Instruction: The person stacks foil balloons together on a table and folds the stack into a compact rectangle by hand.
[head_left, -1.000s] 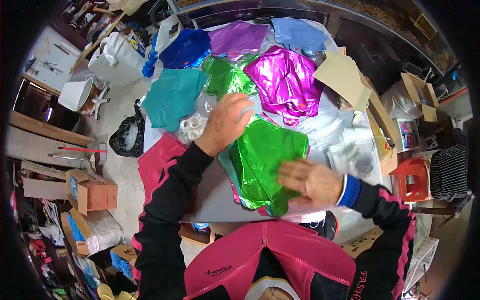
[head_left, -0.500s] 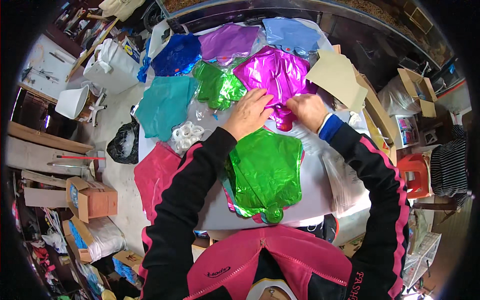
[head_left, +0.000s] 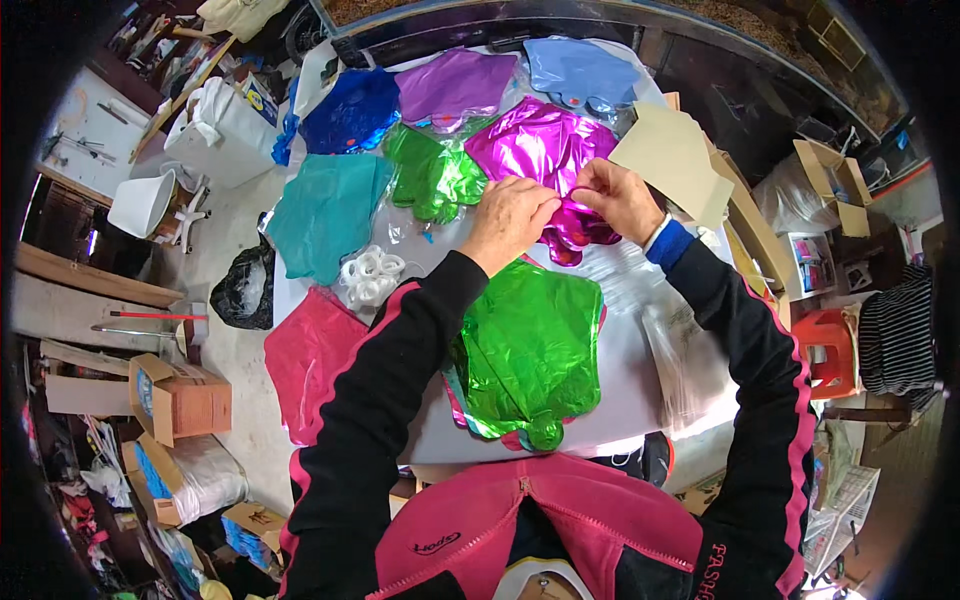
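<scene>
The work looks partway along: on the pale table (head_left: 640, 405), at six o'clock, a layered stack (head_left: 530, 350) lies topped by a flat green foil piece, with pink and teal edges showing beneath it, while the magenta foil pile (head_left: 535, 140) at one o'clock is being handled, no piece yet fully parted from it. The left hand (head_left: 512, 220) rests at that pile's near left edge, its fingers close together; whether they pinch or only press, I cannot tell. The right hand (head_left: 618, 200) has thumb and forefinger drawn narrow, seemingly pinching the magenta foil, though the number of layers is unclear. More colours lie in separate piles, presumably left to draw on: light blue foil (head_left: 580, 72) at one o'clock beyond the magenta, purple foil (head_left: 455, 82) near twelve, dark blue foil (head_left: 350, 112) and smaller green foil (head_left: 435, 172) toward eleven, teal foil (head_left: 330, 215) at ten, hot-pink foil (head_left: 312, 360) at eight. All look thin and limp, with angular bodies and, on several, rounded lobes; the magenta and green are mirror-bright and creased, the teal duller. Glossy white rings (head_left: 370, 277) cluster at nine, stiff beige card sheets (head_left: 672, 160) overlap at two, and clear plastic sleeves (head_left: 690, 365) lie at four.
</scene>
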